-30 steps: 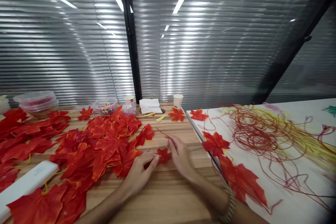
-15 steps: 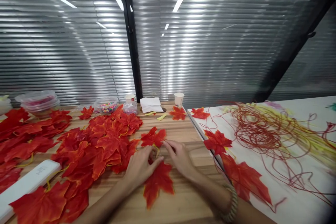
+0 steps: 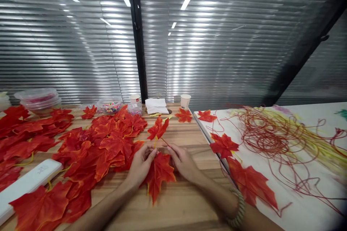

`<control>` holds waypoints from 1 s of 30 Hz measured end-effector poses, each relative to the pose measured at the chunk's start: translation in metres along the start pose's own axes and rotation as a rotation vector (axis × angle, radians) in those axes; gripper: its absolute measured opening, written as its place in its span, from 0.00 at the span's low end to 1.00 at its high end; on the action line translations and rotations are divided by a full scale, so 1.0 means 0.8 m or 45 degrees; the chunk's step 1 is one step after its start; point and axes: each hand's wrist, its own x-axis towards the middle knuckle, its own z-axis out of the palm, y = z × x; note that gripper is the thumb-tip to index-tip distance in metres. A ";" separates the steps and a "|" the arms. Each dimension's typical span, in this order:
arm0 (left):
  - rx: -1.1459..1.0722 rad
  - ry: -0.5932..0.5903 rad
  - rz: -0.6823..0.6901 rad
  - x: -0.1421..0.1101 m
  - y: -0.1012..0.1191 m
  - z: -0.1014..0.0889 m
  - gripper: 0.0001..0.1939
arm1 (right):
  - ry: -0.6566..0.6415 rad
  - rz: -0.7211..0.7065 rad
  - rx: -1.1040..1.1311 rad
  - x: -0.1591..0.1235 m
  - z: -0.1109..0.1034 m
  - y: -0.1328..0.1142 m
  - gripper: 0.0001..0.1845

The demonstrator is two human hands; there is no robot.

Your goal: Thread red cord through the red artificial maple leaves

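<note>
Between thumb and fingers, my left hand (image 3: 140,166) pinches the stems of two red artificial maple leaves. The smaller leaf (image 3: 158,128) stands up beyond the fingertips, its yellow stem running down into them. Below the fingers hangs the larger leaf (image 3: 161,174), over the wood tabletop. My right hand (image 3: 183,161) is closed, thumb against fingers, on a thin dark red cord (image 3: 165,141) that slants up toward the smaller leaf's stem. The fingertips hide how cord and stems meet. Close to my left hand lies a heap of red maple leaves (image 3: 118,144).
A white oblong device (image 3: 31,187) and more leaves (image 3: 40,204) lie at left. Along the back stand a bead tub (image 3: 110,106), a paper cup (image 3: 185,101) and white paper (image 3: 156,106). Tangled red cord (image 3: 267,133) covers the white table at right.
The smaller leaf has come up off the table and turned more upright. The larger leaf has shifted slightly upward. My left hand has turned, and the dark red cord now shows at my right fingertips.
</note>
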 end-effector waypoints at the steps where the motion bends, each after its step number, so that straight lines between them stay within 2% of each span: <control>1: -0.088 0.030 -0.032 0.001 0.001 0.000 0.10 | -0.027 -0.016 -0.010 -0.001 0.000 0.000 0.18; 6: -0.320 0.131 -0.117 0.000 0.012 0.000 0.14 | -0.153 -0.087 -0.022 -0.002 0.001 -0.001 0.17; 11: -0.289 0.049 -0.164 0.000 0.016 0.000 0.14 | -0.220 -0.163 -0.005 -0.003 0.001 -0.003 0.17; 14: -0.227 0.080 -0.121 0.000 0.020 -0.002 0.11 | -0.261 -0.175 -0.046 -0.004 0.000 -0.008 0.17; 17: -0.197 0.223 -0.096 0.002 0.032 -0.009 0.12 | -0.238 -0.174 -0.129 -0.006 -0.001 -0.012 0.16; 24: -0.246 0.745 0.014 0.021 0.060 -0.043 0.17 | -0.085 -0.170 -0.184 -0.005 -0.001 -0.007 0.12; 30: -0.300 0.980 0.069 0.036 0.055 -0.074 0.15 | -0.064 -0.233 -0.154 -0.005 -0.001 -0.012 0.11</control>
